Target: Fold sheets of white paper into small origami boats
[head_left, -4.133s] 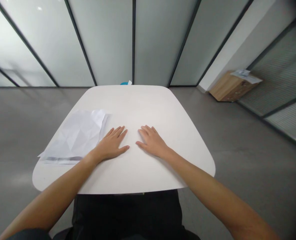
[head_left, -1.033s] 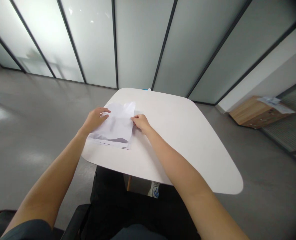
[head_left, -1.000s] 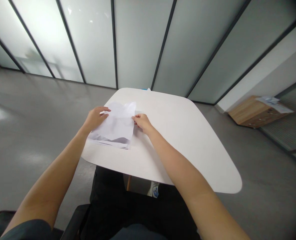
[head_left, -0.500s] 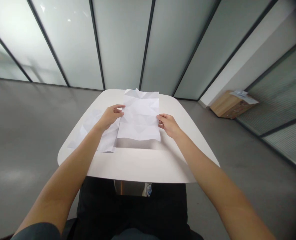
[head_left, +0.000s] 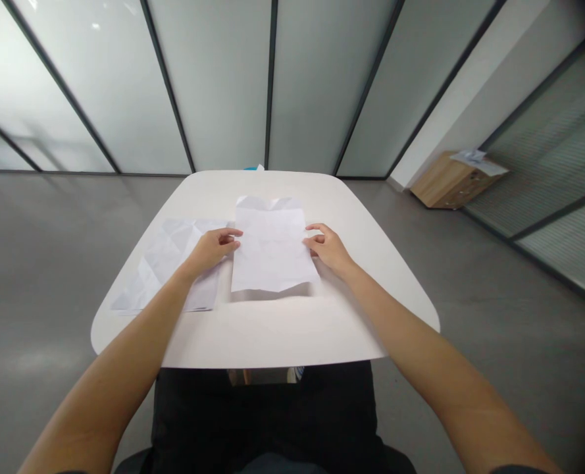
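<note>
head | white sheet (head_left: 272, 253) | between left hand (head_left: 211, 249) and right hand (head_left: 330, 249)

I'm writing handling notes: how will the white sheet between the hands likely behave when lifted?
The white sheet is probably floppy: its near edge waves above the table. It looks thin, so likely light. Creases near its far edge suggest it may bend readily there.
</note>
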### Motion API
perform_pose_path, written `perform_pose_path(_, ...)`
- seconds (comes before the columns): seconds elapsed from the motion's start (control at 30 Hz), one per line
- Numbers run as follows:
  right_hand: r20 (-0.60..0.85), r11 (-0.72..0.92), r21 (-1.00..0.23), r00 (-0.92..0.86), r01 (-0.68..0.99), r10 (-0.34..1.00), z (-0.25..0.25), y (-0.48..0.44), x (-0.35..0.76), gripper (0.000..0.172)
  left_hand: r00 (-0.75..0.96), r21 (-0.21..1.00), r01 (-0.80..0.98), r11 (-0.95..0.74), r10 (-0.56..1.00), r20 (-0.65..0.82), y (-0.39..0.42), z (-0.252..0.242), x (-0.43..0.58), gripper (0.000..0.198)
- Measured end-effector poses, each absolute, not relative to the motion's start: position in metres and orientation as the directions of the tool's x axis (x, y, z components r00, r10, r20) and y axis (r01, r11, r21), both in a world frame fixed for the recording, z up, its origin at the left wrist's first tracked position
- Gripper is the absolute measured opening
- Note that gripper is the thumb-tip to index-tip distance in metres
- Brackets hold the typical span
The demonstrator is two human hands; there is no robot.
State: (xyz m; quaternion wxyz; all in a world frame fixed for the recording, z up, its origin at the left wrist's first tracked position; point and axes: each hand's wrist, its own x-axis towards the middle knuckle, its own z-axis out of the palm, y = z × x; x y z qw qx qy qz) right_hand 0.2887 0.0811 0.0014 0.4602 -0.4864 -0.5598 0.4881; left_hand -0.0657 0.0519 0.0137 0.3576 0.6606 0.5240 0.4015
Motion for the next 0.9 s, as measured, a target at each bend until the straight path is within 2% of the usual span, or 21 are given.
perform_pose_path(0.13, 0.077, 0.097, -0.987, -0.149, 0.129, 0.986, 0.0, 0.08, 0.296, 0.035, 0.127, 0.881, 0.433, -0.191, 0.98, 0.15, 0.053, 0.012, -0.072, 0.051)
perform_pose_path(0.27, 0.091, 0.111, -0.98, -0.126, 0.167, 0.988, 0.0, 0.081, 0.3, 0.035, 0.128, 0.836, 0.504, -0.216, 0.976, 0.175, 0.051, 0.015, -0.07, 0.045)
perform_pose_path(0.4, 0.146, 0.177, -0.944, -0.13, 0.278, 0.981, 0.002, 0.081, 0.305, 0.034, 0.116, 0.744, 0.616, -0.26, 0.964, 0.241, 0.049, 0.017, -0.065, 0.035)
perform_pose_path(0.6, 0.246, 0.281, -0.84, -0.135, 0.464, 0.96, 0.007, 0.079, 0.306, 0.03, 0.141, 0.632, 0.686, -0.361, 0.917, 0.372, 0.049, 0.021, -0.064, 0.028)
perform_pose_path(0.8, 0.338, 0.366, -0.792, -0.149, 0.489, 0.929, 0.014, 0.076, 0.305, 0.024, 0.179, 0.578, 0.697, -0.425, 0.883, 0.434, 0.048, 0.024, -0.066, 0.027)
perform_pose_path(0.9, 0.386, 0.408, -0.798, -0.144, 0.443, 0.911, 0.019, 0.075, 0.307, 0.029, 0.181, 0.587, 0.675, -0.447, 0.872, 0.455, 0.045, 0.027, -0.064, 0.026)
